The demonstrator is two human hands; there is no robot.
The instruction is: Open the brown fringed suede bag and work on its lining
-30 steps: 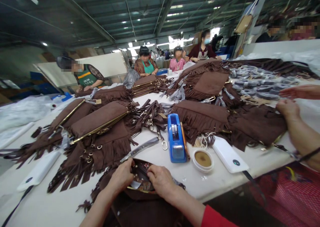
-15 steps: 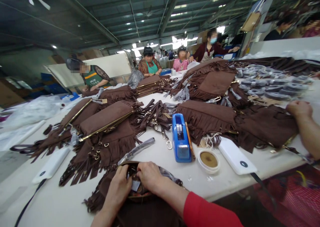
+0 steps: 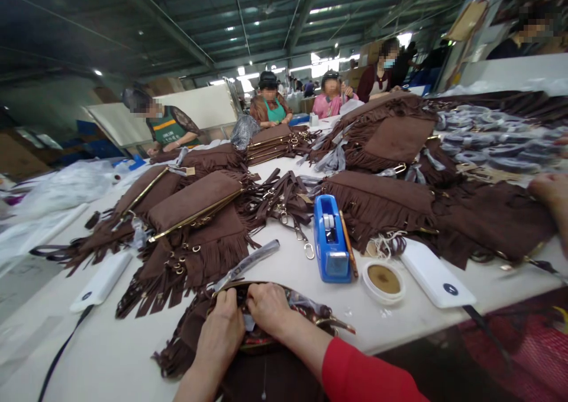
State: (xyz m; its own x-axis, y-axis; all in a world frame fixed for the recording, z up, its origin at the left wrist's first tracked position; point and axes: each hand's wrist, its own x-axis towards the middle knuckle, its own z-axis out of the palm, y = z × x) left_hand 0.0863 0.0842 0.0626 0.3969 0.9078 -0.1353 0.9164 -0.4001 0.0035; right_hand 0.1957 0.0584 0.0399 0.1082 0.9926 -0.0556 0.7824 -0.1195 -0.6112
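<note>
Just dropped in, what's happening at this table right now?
A person has both hands at the open mouth of a brown fringed bag at the table's near edge: left hand gripping the rim, right hand at the opening. More fringed bags are piled beyond, beside a blue tape dispenser. Other workers sit across the table.

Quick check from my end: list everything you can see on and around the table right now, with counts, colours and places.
Open bag: one, brown, fringed, near edge, under both hands.
Fringed bags: many, brown, piled across the table.
Tape dispenser: one, blue, centre.
Round dish: one, white, beside dispenser.
Flat devices: two, white, right and left.
Table: one, white.
Co-workers: several, far side.
Co-worker's hand: one, right edge.
Left hand: on the bag's opening.
Right hand: inside the opening.
</note>
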